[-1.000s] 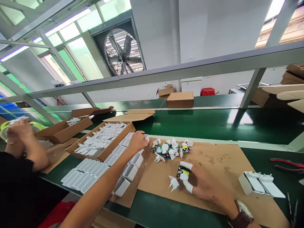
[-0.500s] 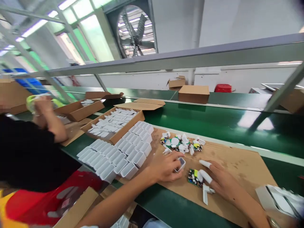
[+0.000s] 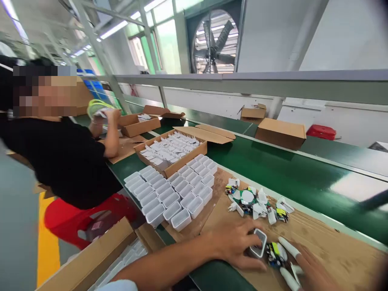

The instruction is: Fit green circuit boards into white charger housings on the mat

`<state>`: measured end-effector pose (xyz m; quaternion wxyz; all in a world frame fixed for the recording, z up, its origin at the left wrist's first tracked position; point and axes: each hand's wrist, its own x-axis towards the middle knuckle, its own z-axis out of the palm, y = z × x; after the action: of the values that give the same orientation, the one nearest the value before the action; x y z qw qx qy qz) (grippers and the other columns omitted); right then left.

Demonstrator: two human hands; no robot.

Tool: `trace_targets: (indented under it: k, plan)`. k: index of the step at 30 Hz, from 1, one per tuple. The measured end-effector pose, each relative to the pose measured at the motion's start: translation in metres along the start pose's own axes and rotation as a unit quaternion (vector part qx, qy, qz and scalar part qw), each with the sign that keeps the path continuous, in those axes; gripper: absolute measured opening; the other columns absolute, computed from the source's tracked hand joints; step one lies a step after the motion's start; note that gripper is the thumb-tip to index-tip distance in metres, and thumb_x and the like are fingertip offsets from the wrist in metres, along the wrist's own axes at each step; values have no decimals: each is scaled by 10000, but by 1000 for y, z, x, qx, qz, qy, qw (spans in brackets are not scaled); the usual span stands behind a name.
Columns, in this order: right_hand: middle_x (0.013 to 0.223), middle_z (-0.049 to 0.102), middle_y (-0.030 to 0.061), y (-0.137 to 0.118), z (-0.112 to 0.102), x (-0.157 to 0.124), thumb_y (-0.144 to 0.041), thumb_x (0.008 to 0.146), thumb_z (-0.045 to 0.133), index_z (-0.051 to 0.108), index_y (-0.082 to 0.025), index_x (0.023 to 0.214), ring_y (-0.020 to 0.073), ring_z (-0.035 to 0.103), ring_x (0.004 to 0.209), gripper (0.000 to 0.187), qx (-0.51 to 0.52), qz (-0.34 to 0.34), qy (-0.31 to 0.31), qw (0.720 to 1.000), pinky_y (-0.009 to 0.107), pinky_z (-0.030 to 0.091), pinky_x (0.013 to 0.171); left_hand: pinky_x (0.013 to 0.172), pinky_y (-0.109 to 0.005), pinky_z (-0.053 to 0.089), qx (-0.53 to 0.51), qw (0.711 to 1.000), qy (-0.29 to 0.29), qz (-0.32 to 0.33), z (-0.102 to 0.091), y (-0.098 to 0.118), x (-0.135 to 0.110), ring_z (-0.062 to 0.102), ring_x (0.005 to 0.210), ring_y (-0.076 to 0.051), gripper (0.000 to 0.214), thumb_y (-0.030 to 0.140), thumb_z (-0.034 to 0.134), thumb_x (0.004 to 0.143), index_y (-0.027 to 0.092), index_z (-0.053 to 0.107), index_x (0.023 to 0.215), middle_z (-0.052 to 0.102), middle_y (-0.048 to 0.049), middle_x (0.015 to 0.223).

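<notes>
My left hand [image 3: 238,244] grips a small open white plastic case [image 3: 263,242], with a finger reaching into its opening. Just to the right, my right hand [image 3: 315,266], with white finger covers, has its fingertips on either side of a small circuit board [image 3: 273,254] bearing a yellow part. A white plastic piece [image 3: 296,270] shows between those fingers, partly hidden. Beyond both hands lies a cluster of circuit boards with white plastic parts [image 3: 247,197]. To the left, many similar white cases [image 3: 181,218] stand in rows, open side up.
Cardboard [image 3: 327,226] covers the bench under my hands. A carton of white parts [image 3: 169,167] stands behind the cases; another box of cases [image 3: 121,242] is below the bench edge. A co-worker in black [image 3: 66,157] sits at left on a red stool [image 3: 65,224]. A green belt [image 3: 273,169] runs behind.
The view has swung left, so the scene sits further right and more of the co-worker shows. The case in my left hand is now closer to the circuit board, with its opening more visible.
</notes>
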<state>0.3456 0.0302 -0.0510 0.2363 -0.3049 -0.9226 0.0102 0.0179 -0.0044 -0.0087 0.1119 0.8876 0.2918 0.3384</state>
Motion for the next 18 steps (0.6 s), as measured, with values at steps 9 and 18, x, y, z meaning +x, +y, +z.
trace_targets:
  k: [9,18]
  plan:
    - [1386,660,183,-52,-54,43,-133,893,631,438,-155,1593,327,600,1350,726,92,47,-105,989,506,576,1103,1207,-484,502,-107,989,-29,-95,-18,16,-9,557,1438,-305,618,327,749,955,232,454,1490,576,-159,1497]
    - [1205,676,98,-72,-54,37,-156,928,628,433,-237,1573,241,687,1041,678,204,140,-36,968,378,646,816,1199,-521,509,-58,991,-59,-106,-18,14,-13,552,1458,-334,782,313,669,984,250,270,1653,546,-166,1571]
